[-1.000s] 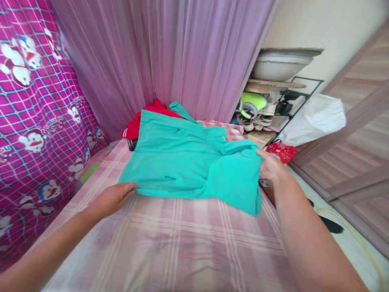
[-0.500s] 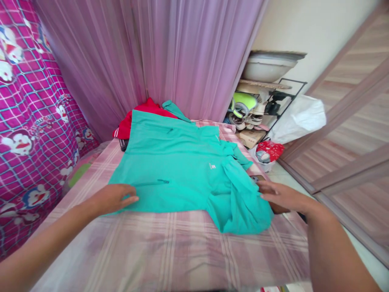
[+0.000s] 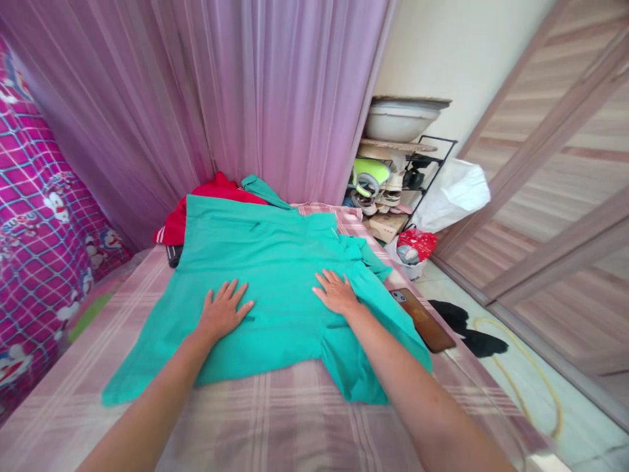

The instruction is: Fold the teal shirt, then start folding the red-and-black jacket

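Note:
A turquoise jacket (image 3: 275,262) lies spread on the plaid bedsheet (image 3: 295,426), its hem to the left and its bunched sleeve side to the right. My left hand (image 3: 223,311) rests flat on it near a zipped pocket, fingers spread. Palm down, my right hand (image 3: 337,292) presses on the chest area, its fingers also apart. Neither hand grips the cloth. Part of the jacket's near edge is hidden under my forearms.
Behind the jacket lies a red garment (image 3: 216,189). A phone (image 3: 422,321) sits by the right bed edge. Beyond stand a shoe rack (image 3: 437,141) with a basin (image 3: 400,121), a red and white bag (image 3: 417,244) and a wardrobe (image 3: 555,216). A purple curtain (image 3: 275,98) hangs behind.
My right hand has moved left from the sleeve onto the chest. My left hand has shifted inward and flattened on the cloth. The hem's near corner now spreads farther left and toward me.

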`<state>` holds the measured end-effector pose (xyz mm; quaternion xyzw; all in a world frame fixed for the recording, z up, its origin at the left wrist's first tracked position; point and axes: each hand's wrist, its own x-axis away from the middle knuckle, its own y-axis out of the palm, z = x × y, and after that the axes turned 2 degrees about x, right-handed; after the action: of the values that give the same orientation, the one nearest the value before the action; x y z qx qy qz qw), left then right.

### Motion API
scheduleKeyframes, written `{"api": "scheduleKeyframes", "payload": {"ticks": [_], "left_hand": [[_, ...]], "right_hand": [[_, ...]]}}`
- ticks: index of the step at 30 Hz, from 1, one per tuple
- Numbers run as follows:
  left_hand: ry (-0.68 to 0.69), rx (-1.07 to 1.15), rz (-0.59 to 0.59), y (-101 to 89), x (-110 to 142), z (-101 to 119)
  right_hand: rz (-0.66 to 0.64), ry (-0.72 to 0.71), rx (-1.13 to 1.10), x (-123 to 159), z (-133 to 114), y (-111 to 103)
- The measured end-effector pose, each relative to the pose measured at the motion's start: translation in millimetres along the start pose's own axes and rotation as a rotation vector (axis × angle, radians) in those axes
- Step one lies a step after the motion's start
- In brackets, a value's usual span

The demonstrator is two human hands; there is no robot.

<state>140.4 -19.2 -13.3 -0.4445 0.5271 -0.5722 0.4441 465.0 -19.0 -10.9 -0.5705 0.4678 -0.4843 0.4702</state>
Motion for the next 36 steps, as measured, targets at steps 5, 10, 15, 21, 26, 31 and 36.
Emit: {"api": "scheduleKeyframes", "payload": {"ticks": [5, 10, 15, 21, 26, 31, 36], "left_hand": [[0.008, -0.012, 0.036, 4.3, -2, -4], [0.032, -0.020, 0.068, 5.7, -2, -3], [0.033, -0.025, 0.035, 1.4, -1, -3], [0.030, -0.007, 0.016, 2.9, 0, -5], [0.032, 0.020, -0.021, -17.6, -15, -9], [0.210, 0.060, 0.152, -34.7, -56, 41], [0.321, 0.129, 0.130, -8.7, -96, 119]], "right_hand": [[0.072, 0.310, 0.123, 27, 102, -2], [0.288, 0.377, 0.151, 25, 75, -10], [0.197, -0.121, 0.039, 1, 15, -14], [0.146, 0.184, 0.049, -11, 58, -3], [0.229, 0.250, 0.100, -14, 74, 5], [0.248, 0.243, 0.117, -16, 71, 12], [0.255, 0.244, 0.139, -18, 76, 17]]}}
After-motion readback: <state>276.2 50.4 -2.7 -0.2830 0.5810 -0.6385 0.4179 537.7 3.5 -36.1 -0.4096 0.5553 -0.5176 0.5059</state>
